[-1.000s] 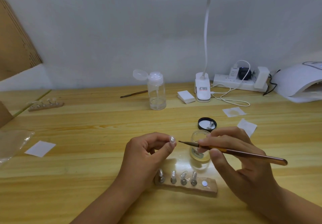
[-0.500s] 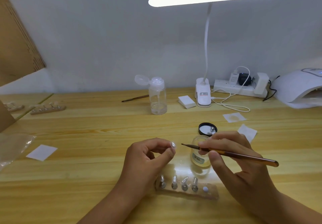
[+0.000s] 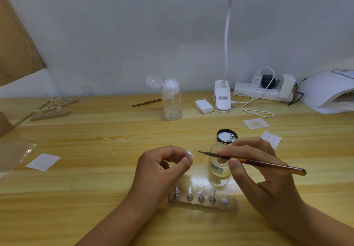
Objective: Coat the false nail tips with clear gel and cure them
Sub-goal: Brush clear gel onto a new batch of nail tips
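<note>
— Pinched at the fingertips of the left hand [image 3: 162, 167] is one clear nail tip [image 3: 189, 153], lifted off the tabletop [image 3: 95, 188]; do you see it so?
— Yes; thumb and forefinger close on it, the other fingers curled beneath; the right hand [image 3: 254, 171] grips a brown brush [image 3: 258, 162] like a pen, bristles pointing left at the tip, just short of it, not touching.
— And the gel?
— An open glass jar [image 3: 218, 169] stands behind the right fingers, near the middle of the front edge; its black lid [image 3: 227, 135] lies upturned just beyond, with something small and metallic in it.
— The other tips [image 3: 201, 193]?
— Four stand in a row on a wooden holder [image 3: 229, 206] close to the front edge, between the two wrists; its right end shows only a white disc.
— The curing lamp [image 3: 329, 92]?
— White, at the far right corner; well apart from both hands; more holders [image 3: 49, 114] lie by the far left edge; a clear bottle [image 3: 171, 102], cap flipped open, stands towards the far edge.
</note>
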